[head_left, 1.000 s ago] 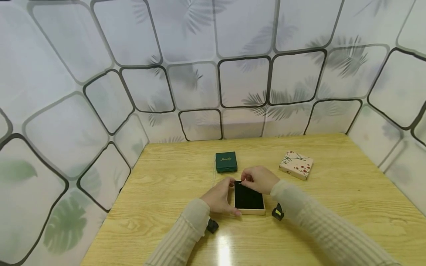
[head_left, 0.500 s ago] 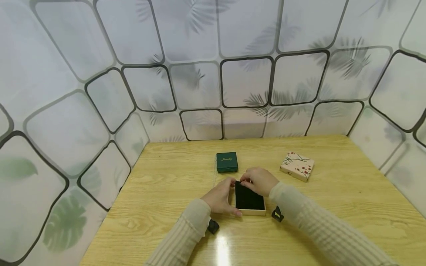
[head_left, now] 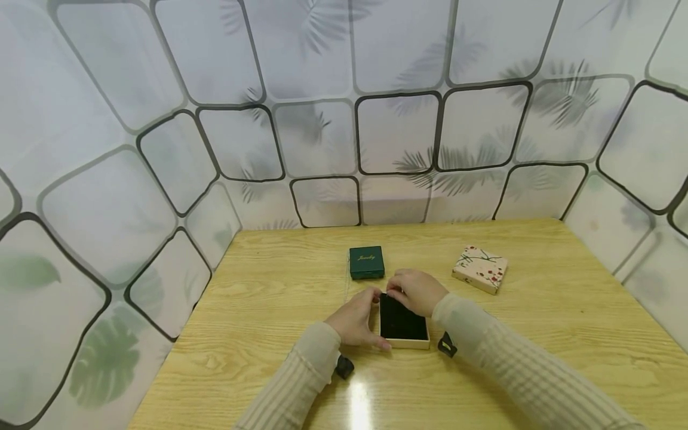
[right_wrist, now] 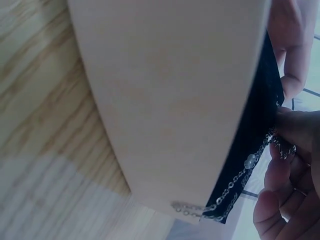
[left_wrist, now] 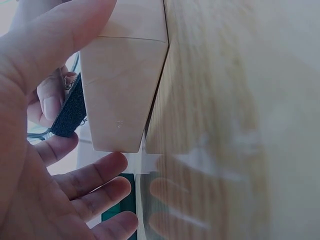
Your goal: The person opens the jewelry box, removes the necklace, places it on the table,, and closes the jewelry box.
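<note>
My left hand point(head_left: 357, 319) holds the left side of a pale open jewelry box point(head_left: 407, 344), thumb at the near corner and fingers toward the far one. Inside the box is a black pad point(head_left: 402, 322); in the left wrist view the pad's corner point(left_wrist: 70, 112) stands tilted above the box wall, touching a fingertip. My right hand point(head_left: 416, 291) is over the far edge, pinching a silver necklace point(right_wrist: 250, 161) with a small pearl between thumb and fingertip. In the right wrist view the chain loops across the pad and down over the box wall.
A green jewelry box point(head_left: 366, 263) stands just behind the hands, with a thin pale strand point(head_left: 347, 280) lying along its left. Farther right lies a floral-patterned lid or box point(head_left: 480, 269). The wooden table point(head_left: 258, 286) meets patterned curtains at the back and sides.
My right hand has shifted slightly up and left at the pad's far edge. My left hand keeps its hold on the box.
</note>
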Demonstrator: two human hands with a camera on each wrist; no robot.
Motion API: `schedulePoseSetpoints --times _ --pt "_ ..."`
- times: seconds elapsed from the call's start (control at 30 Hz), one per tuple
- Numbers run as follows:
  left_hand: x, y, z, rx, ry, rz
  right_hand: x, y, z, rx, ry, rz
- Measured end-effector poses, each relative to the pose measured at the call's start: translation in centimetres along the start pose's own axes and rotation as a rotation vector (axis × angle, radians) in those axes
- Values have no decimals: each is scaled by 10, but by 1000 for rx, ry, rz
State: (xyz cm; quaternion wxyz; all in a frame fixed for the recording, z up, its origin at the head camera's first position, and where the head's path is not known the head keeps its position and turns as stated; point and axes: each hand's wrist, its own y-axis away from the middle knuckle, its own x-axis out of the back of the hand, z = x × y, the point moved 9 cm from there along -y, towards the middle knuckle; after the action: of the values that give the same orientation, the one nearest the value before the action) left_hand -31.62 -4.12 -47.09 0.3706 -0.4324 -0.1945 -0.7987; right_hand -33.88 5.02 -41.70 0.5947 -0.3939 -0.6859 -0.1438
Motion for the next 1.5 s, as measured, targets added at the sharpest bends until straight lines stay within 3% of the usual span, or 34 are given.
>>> schedulePoseSetpoints --times 0.7,1.5 --pt "0 0 1 1 -20 0 0 -9 3 -13 -35 -6" --pt "0 0 3 -19 -2 13 0 -8 18 -123 -71 -49"
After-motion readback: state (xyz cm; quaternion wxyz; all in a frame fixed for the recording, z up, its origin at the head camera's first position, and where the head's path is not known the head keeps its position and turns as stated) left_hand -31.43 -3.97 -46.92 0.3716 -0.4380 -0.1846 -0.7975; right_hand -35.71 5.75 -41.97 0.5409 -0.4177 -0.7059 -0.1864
